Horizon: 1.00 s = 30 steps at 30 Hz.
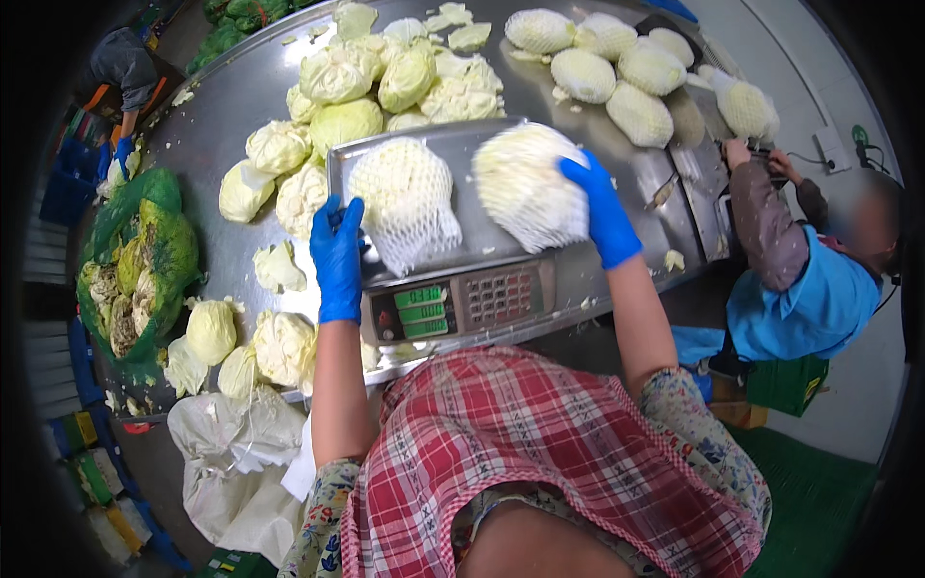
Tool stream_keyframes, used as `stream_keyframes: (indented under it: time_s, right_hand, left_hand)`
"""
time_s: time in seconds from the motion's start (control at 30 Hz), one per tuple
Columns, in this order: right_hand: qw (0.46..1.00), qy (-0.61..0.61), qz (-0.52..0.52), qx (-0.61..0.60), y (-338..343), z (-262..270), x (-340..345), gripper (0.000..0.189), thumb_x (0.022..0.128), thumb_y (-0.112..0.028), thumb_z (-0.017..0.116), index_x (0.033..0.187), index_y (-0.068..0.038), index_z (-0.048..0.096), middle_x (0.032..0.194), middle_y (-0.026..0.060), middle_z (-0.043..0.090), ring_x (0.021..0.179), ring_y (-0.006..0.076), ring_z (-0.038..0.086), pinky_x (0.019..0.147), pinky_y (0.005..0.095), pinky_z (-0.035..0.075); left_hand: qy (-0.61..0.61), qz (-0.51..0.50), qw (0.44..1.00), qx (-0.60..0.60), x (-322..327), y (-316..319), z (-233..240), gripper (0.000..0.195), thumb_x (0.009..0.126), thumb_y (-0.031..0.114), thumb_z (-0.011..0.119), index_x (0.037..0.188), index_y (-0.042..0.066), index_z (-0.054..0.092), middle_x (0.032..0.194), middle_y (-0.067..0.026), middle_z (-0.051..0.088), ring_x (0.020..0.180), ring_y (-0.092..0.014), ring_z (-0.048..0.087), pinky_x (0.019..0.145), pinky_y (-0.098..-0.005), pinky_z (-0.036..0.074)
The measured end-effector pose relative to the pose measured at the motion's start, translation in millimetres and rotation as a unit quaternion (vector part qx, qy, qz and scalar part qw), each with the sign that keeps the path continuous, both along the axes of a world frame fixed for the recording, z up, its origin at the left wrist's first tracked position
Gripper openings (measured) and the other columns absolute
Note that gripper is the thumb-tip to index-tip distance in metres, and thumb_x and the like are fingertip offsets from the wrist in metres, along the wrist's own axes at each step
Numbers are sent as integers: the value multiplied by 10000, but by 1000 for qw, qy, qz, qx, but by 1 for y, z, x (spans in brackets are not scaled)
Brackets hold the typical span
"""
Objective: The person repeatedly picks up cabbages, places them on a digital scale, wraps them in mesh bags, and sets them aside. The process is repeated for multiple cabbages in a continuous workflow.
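Note:
A steel scale tray point(466, 235) lies before me with two cabbages in white foam net sleeves. My left hand point(337, 264), in a blue glove, is at the tray's left edge beside the left netted cabbage point(399, 191). Its thumb and fingers stand apart; whether it touches the net, I cannot tell. That sleeve's loose end hangs towards me. My right hand point(605, 213), gloved too, grips the right side of the other netted cabbage point(531, 184), which is motion-blurred. Below the tray is the scale's panel point(459, 300) with lit green displays and a keypad.
Bare cabbages point(354, 83) are heaped behind the tray, with several netted cabbages point(584, 74) at the back right. A green mesh sack point(170, 224) of cabbages lies left. On the right, a co-worker point(802, 282) handles a netted cabbage point(744, 108). Another person point(126, 68) works far left.

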State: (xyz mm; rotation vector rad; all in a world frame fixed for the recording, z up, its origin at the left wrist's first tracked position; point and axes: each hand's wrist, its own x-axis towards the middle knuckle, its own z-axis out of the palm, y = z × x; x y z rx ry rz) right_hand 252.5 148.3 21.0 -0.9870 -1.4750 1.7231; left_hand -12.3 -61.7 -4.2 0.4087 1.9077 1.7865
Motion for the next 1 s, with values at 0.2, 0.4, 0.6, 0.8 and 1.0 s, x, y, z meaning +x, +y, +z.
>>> stream_keyframes:
  time_s: [0.2, 0.4, 0.6, 0.8, 1.0]
  right_hand:
    - [991, -33, -68, 110, 1, 10, -10, 386, 835, -322, 623, 1086, -33, 572, 1002, 37, 596, 898, 101, 530, 775, 246, 436]
    - [995, -79, -51, -32, 30, 6, 30, 583, 857, -502, 505, 1245, -67, 497, 1156, 139, 561, 974, 188, 582, 817, 316, 460]
    - [984, -122, -124, -19, 51, 2, 38, 661, 818, -560, 528, 1261, -71, 482, 1193, 172, 523, 1000, 224, 568, 827, 323, 449]
    - [976, -111, -75, 171, 63, -33, 19, 615, 803, -540, 566, 1147, -30, 549, 1050, 131, 589, 971, 195, 568, 795, 349, 458]
    - [996, 75, -21, 31, 11, -14, -8, 496, 832, -407, 595, 1077, 24, 569, 984, 152, 612, 884, 179, 604, 770, 337, 485]
  left_hand:
    - [46, 1, 999, -23, -19, -33, 14, 491, 801, 306, 666, 1183, 35, 521, 1002, -49, 565, 845, -133, 549, 686, -265, 453]
    - [31, 33, 997, -55, -32, -53, 25, 463, 817, 313, 630, 1174, 36, 529, 1052, -65, 593, 874, -163, 588, 700, -285, 468]
    - [53, 20, 996, -71, -51, -37, 39, 427, 841, 298, 606, 1169, 36, 532, 1085, -91, 593, 890, -176, 596, 705, -293, 487]
    - [91, -13, 992, -90, -63, -2, 25, 478, 787, 372, 666, 1076, 6, 563, 941, -59, 587, 765, -138, 549, 622, -268, 455]
    - [138, -94, 955, -247, -44, 50, 7, 547, 748, 421, 689, 1038, -32, 591, 900, -134, 609, 807, -180, 559, 716, -304, 455]
